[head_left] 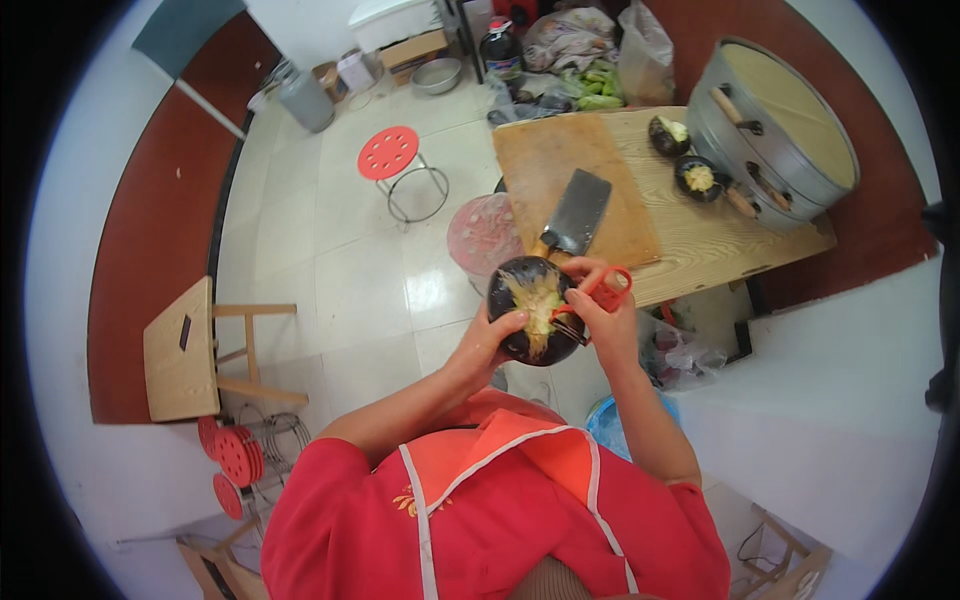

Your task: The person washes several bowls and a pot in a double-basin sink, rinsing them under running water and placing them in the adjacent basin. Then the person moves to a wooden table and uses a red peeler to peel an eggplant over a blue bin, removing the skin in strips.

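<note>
A round dark eggplant (pixel 530 290) is held up before my chest, its top facing me and its pale flesh showing in ragged patches where skin is off. My left hand (pixel 480 342) is closed around its left side, thumb on the peeled part. In my right hand (pixel 606 322) is a red-handled peeler (pixel 613 288), its head against the eggplant's right side. Some right fingers reach behind the eggplant. Just beyond it a cleaver (pixel 580 212) lies on a wooden cutting board (pixel 530 150), its handle partly hidden by the eggplant.
Two more partly peeled eggplants, one (pixel 668 136) behind the other (pixel 699 178), sit on the wooden table (pixel 690 245) beside a large metal steamer (pixel 700 130). Left of the table stand a pinkish-topped stool (pixel 480 235) and a red stool (pixel 389 152). A blue-lined bin (pixel 606 424) is below my right forearm.
</note>
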### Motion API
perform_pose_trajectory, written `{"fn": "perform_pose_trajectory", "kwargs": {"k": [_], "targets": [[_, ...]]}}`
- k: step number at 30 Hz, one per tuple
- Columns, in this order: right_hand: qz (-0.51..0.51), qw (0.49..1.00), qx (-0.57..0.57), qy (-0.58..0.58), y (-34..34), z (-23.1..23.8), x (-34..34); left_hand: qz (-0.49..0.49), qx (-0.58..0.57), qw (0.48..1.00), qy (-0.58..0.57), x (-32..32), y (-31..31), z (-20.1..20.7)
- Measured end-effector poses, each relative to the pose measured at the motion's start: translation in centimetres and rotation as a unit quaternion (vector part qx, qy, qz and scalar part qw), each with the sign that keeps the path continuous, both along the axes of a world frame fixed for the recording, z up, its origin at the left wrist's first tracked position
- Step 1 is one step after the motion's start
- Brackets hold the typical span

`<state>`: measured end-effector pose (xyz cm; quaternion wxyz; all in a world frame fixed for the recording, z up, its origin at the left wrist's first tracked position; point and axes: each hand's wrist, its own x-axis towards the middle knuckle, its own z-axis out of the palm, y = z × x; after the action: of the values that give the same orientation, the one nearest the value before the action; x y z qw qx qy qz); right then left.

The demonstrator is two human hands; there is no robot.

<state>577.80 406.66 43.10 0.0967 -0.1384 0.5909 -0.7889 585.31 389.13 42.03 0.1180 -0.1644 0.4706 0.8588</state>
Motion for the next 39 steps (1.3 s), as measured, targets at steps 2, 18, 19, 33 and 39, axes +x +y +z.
{"fn": "perform_pose_trajectory", "kwargs": {"k": [2, 18, 19, 33, 39], "targets": [[0.044, 0.999, 0.001, 0.032, -2.8, 0.2, -0.6, 0.045, -0.018, 0.999, -0.011, 0.8, -2.0, 0.3], [0.261, 0.962, 0.072, 0.037, -35.2, 1.8, -4.7, 0.185, 0.069, 0.98, -0.011, 3.6, -29.5, -1.2], [0.253, 0.965, 0.064, 0.03, -38.0, 2.3, -4.8, 0.192, 0.069, 0.979, -0.012, 4.0, -32.1, -0.8], [0.15, 0.958, 0.128, -0.21, -60.9, -7.0, -18.4, 0.413, 0.188, 0.89, 0.051, 5.9, -63.2, -3.4], [0.216, 0.934, 0.091, -0.27, -76.5, -9.8, -27.7, 0.522, 0.169, 0.834, 0.047, 4.0, -76.7, -4.4]]}}
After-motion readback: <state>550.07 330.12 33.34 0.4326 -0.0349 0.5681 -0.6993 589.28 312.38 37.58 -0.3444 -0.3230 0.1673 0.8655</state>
